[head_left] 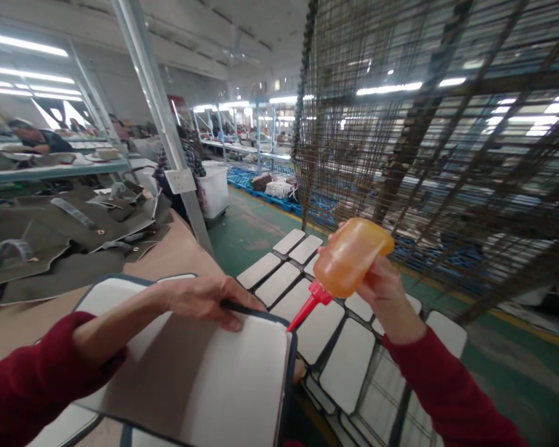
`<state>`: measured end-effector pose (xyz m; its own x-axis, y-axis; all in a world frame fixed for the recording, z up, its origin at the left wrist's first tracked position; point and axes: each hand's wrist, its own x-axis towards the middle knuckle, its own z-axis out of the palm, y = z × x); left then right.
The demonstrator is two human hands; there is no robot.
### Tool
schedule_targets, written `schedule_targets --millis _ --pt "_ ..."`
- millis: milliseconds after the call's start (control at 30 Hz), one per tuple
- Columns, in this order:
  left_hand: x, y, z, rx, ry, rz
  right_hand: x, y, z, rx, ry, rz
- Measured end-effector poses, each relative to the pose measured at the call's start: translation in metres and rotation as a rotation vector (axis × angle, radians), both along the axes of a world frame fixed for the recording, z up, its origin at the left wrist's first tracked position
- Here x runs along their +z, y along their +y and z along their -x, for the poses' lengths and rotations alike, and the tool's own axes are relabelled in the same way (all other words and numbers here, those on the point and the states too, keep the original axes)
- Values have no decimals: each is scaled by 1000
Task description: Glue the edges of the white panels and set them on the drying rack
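Note:
My left hand grips the far edge of a white panel with dark edging, thumb on its face and fingers behind. My right hand is wrapped around a squeeze bottle of amber liquid, tipped downward. Its red nozzle points at the panel's upper right corner, touching or nearly touching the edging there. More white panels with dark edges lie beneath the held one at the lower left. Several similar panels are laid out in rows on a rack beyond.
A large wire-mesh rack rises at the right. Dark grey fabric pieces with straps lie on a brown-covered table at the left. A metal post with a socket stands ahead, near a person and a white bin.

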<state>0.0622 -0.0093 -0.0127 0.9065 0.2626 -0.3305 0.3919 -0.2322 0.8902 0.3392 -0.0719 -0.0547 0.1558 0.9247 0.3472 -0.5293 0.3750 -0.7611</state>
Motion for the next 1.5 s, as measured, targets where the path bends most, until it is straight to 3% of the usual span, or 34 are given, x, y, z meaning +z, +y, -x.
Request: schedule_targets --millis 133,300,500,800,1033,1500 --pt "-5 -1 -1 -130 -26 -29 0 -1 -5 43 -25 -39" --pt "-7 -4 0 -148 -82 -32 1 -3 -7 89 -45 -78" --pt "-6 -10 6 -115 -114 -29 -1 -8 -10 104 -34 -59" --pt "-17 -12 22 1 -80 -80 -11 -13 -3 -49 10 -98" --pt "-20 -14 28 34 -117 -40 -17 -13 3 -66 -26 -48" --pt "-25 -18 43 61 -162 6 -21 -16 15 -90 -18 -85"
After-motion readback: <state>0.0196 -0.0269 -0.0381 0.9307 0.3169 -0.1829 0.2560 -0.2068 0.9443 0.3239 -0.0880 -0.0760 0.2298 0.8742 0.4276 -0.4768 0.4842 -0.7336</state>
